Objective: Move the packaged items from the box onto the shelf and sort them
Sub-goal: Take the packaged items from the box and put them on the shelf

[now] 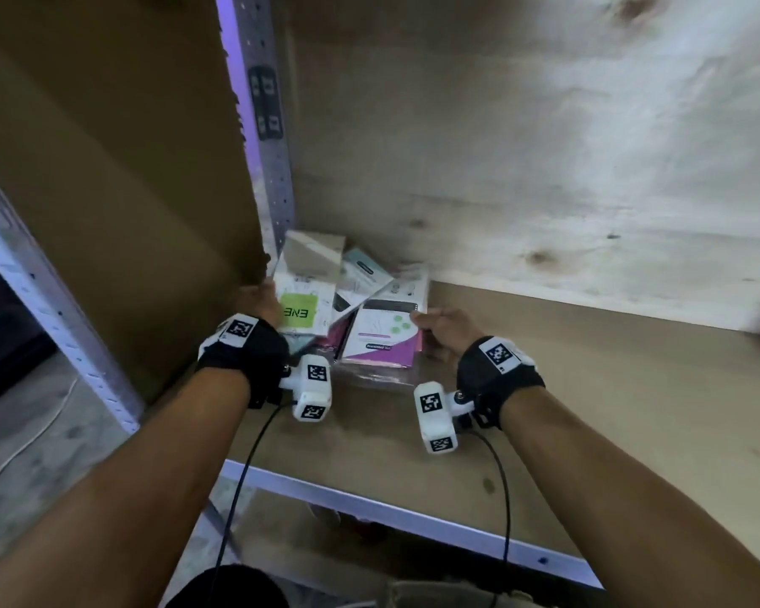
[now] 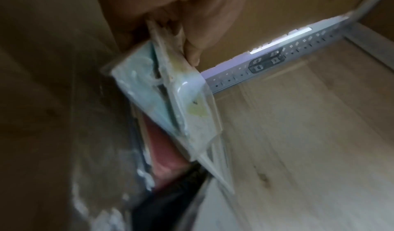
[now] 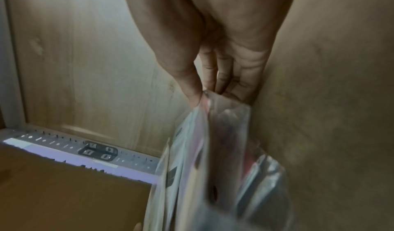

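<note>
A loose pile of flat packaged items (image 1: 352, 309) lies on the wooden shelf board (image 1: 567, 379), in its back left corner. On the left is a package with a green label (image 1: 298, 311), on the right a white and purple package (image 1: 380, 340). My left hand (image 1: 264, 297) grips the pile's left edge. In the left wrist view the left hand (image 2: 170, 32) clamps several plastic-wrapped packages (image 2: 187, 103) between thumb and fingers. My right hand (image 1: 426, 324) holds the pile's right edge. The right wrist view has the right hand (image 3: 213, 89) pinching the wrapped packages (image 3: 213, 150).
A large brown cardboard box (image 1: 106, 204) stands against the pile's left side. A perforated metal upright (image 1: 268, 147) rises between the box and the plywood back wall (image 1: 523, 147). The shelf's metal front rail (image 1: 413, 515) runs below my wrists.
</note>
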{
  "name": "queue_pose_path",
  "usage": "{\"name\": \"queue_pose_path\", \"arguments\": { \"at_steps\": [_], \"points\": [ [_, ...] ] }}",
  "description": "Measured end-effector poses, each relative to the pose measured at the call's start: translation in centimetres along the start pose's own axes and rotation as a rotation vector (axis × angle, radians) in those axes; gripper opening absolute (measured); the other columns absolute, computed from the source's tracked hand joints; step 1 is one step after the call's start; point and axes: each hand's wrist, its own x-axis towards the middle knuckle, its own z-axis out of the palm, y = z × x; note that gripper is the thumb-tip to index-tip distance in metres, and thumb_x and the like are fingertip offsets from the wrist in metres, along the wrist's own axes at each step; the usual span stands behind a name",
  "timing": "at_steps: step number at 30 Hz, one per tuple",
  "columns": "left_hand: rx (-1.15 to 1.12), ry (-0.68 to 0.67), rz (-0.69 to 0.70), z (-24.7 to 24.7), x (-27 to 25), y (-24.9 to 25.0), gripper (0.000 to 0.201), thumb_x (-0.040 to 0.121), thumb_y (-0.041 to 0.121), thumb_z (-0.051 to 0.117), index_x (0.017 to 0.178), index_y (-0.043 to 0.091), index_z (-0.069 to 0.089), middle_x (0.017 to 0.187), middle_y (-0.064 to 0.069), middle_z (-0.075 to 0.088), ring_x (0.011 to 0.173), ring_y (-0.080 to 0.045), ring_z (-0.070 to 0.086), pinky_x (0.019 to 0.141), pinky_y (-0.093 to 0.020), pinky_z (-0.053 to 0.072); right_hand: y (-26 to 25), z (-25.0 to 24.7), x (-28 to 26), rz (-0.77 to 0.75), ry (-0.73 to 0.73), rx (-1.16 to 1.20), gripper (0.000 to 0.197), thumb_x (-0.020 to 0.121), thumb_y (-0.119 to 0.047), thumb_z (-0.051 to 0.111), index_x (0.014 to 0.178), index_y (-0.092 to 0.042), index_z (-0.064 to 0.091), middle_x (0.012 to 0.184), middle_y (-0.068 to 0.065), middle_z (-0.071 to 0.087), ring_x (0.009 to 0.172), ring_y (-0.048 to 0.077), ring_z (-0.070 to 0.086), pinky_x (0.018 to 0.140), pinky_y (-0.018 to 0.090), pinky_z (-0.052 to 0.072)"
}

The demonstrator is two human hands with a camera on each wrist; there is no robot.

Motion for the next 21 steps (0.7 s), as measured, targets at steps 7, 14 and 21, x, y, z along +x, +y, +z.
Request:
{"name": "queue_pose_path", "arguments": {
  "at_steps": [7, 14, 21],
  "points": [
    [-0.132, -0.109, 0.125, 0.0, 1.4, -1.4, 0.041, 0.082, 0.009, 0.076, 0.121, 0.010, 0.065, 0.124, -0.012, 0.067, 0.103, -0.025, 0.064, 0.094, -0.032, 0.051, -0.5, 1.6, 1.4, -0.014, 0.080, -0.016, 0.007, 0.095, -0.008, 0.062, 0.097, -0.003, 0.057, 0.101, 0.027, 0.066, 0.075, 0.030, 0.063, 0.059, 0.032, 0.056],
    [-0.029, -0.153, 0.242, 0.2, 1.9, -2.6, 0.036, 0.086, 0.006, 0.072, 0.122, 0.007, 0.068, 0.120, -0.015, 0.069, 0.098, -0.023, 0.065, 0.100, -0.040, 0.051, -0.5, 1.6, 2.8, -0.062, 0.194, -0.263, 0.022, 0.086, -0.023, 0.075, 0.080, -0.006, 0.062, 0.076, 0.015, 0.073, 0.059, 0.026, 0.065, 0.064, 0.041, 0.059],
    [0.429, -0.160, 0.290, -0.2, 0.5, -1.4, 0.031, 0.087, 0.031, 0.066, 0.113, 0.016, 0.073, 0.122, -0.011, 0.068, 0.107, -0.032, 0.064, 0.085, -0.027, 0.046, -0.5, 0.8, 1.4, -0.094, 0.127, -0.498, 0.036, 0.088, -0.044, 0.068, 0.082, -0.009, 0.066, 0.060, 0.005, 0.066, 0.051, 0.022, 0.059, 0.060, 0.035, 0.056]
  ]
}}
